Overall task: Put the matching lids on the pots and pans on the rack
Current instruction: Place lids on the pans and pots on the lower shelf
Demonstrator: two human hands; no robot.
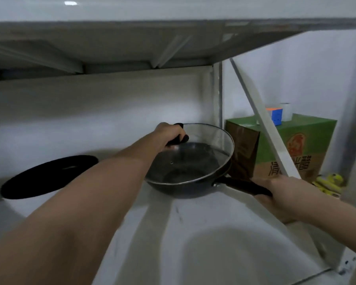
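Observation:
A dark frying pan (185,188) sits on the white rack shelf (214,223), its black handle pointing right. A glass lid (210,145) with a metal rim is tilted over it, near edge on the pan's rim, far edge raised. My left hand (170,133) grips the lid's black knob. My right hand (275,194) holds the pan's handle from below. A black round lid (47,176) lies flat on the shelf at the left.
The shelf above hangs low over the pan. A rack post (218,95) and a white diagonal brace (263,120) stand just right of the pan. Behind them are a green carton (292,145) with a puzzle cube (275,116) on top, and yellow items (329,182).

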